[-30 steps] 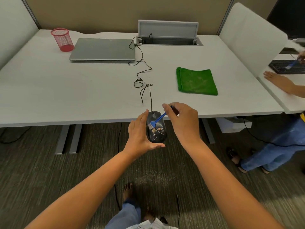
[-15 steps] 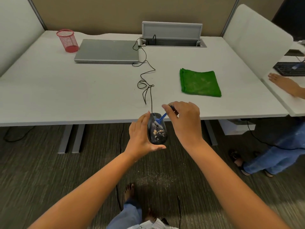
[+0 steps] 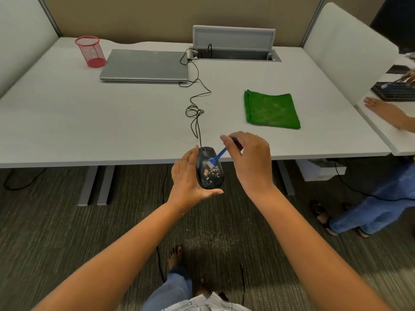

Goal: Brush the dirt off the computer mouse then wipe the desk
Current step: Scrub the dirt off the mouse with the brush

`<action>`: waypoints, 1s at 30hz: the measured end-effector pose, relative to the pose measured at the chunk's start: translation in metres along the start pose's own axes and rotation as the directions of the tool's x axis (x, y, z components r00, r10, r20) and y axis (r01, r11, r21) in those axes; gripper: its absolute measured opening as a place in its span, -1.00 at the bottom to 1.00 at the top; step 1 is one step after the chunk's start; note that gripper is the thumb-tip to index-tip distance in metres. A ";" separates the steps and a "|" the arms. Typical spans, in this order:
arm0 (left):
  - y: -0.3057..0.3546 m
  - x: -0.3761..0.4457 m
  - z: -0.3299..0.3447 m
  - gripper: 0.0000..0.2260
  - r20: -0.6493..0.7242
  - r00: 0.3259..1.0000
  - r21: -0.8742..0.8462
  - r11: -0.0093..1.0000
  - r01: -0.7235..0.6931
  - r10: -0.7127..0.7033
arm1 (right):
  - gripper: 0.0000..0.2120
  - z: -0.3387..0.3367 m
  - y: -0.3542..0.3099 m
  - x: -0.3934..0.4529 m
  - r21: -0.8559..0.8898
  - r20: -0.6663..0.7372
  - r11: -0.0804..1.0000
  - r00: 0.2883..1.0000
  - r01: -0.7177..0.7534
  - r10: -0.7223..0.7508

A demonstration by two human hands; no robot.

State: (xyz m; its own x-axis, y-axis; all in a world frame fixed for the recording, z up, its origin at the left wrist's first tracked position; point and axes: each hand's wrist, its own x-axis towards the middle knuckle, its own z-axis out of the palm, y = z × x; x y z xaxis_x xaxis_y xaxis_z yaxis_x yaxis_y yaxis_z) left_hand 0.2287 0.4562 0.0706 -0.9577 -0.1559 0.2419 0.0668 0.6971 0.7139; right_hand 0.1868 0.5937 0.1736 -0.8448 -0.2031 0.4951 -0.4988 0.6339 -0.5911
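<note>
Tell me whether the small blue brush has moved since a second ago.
Yes. The small blue brush slid slightly toward the white desk edge, away from the crumbs.

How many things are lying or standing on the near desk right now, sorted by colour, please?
Red: 1, pen cup
Grey: 1, closed laptop
Green: 1, cloth
Black: 1, mouse cable
Total: 4

I see the black, oval, corded computer mouse (image 3: 210,173) held off the front edge of the pale grey desk (image 3: 89,113), tan crumbs of dirt (image 3: 212,172) scattered across its back. The small blue plastic brush (image 3: 216,158) touches its upper half, bristles down. The folded green cloth (image 3: 271,110) lies flat on the desk, right of the mouse's black cable (image 3: 197,104).
</note>
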 end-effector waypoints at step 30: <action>0.007 -0.009 0.000 0.06 -0.054 0.998 -0.050 0.999 -0.017 0.014 | -0.76 -0.008 0.017 -0.014 0.251 0.015 0.924 0.956 -0.288 0.294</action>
State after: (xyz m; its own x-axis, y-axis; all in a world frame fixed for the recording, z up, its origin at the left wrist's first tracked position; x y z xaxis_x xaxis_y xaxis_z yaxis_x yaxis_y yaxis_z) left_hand 0.2382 0.4621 0.0734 -0.9403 -0.1832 0.2870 0.0971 0.6635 0.7418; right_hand 0.1919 0.6136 0.1612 -0.9569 -0.0194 0.2899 -0.2664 0.4570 -0.8486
